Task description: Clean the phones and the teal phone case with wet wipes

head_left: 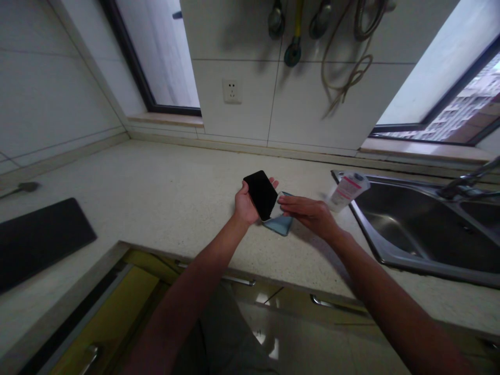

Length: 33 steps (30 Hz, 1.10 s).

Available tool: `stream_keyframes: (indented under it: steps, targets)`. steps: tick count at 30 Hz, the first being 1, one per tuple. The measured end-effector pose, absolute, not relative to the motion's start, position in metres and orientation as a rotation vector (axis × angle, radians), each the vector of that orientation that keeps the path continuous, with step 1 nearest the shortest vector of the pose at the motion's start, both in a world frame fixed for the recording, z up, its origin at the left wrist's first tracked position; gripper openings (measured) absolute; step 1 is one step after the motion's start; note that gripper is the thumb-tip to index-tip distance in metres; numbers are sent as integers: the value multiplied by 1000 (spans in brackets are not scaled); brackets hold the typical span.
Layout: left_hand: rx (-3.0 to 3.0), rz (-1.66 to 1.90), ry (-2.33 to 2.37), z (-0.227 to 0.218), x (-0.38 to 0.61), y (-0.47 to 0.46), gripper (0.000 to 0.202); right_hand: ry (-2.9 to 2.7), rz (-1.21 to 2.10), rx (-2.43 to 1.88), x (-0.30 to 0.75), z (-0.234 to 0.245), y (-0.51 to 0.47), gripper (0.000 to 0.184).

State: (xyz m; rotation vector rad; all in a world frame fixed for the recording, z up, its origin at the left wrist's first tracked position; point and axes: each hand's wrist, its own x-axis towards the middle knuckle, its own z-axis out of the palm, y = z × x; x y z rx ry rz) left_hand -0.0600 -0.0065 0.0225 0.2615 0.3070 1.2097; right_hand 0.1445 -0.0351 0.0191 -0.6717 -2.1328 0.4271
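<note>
The left hand (pixel 246 205), curled palm-up, held a black smartphone (pixel 261 195) screen-up, while the right hand (pixel 308 214), open with fingers extended, lay across its edge above a blue cloth (pixel 279 225), and a white tube (pixel 347 191) with a pink label lay just beside the stainless steel sink (pixel 385 255).

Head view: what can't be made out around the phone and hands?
phone: underside hidden by the left hand
cloth: partly hidden by the phone and the right hand
tube: label blurred, too small to read
faucet: cut off by the right edge of the head view
mat: cut off by the left edge of the head view
</note>
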Motion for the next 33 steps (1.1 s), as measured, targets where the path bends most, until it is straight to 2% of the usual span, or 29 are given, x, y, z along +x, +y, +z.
stream_keyframes:
  steps: [3, 10, 14, 21, 26, 33]
  targets:
    - [233, 1231, 336, 22, -59, -6, 68, -2118, 359, -762, 144, 13, -34, 23]
    - [296, 1211, 383, 16, -52, -8, 69, -2238, 137, -488, 119, 3, -41, 24]
    - [365, 1159, 401, 16, -49, -10, 64, -2295, 129, -401, 114, 4, -43, 25]
    - [384, 1050, 368, 15, -52, -9, 68, -2042, 172, -798, 134, 4, -33, 18]
    - [374, 944, 361, 16, -47, -13, 68, -1706, 84, -1084, 128, 2, -30, 26]
    - [442, 724, 361, 15, -43, -18, 68, -1570, 138, -1181, 119, 11, -30, 34]
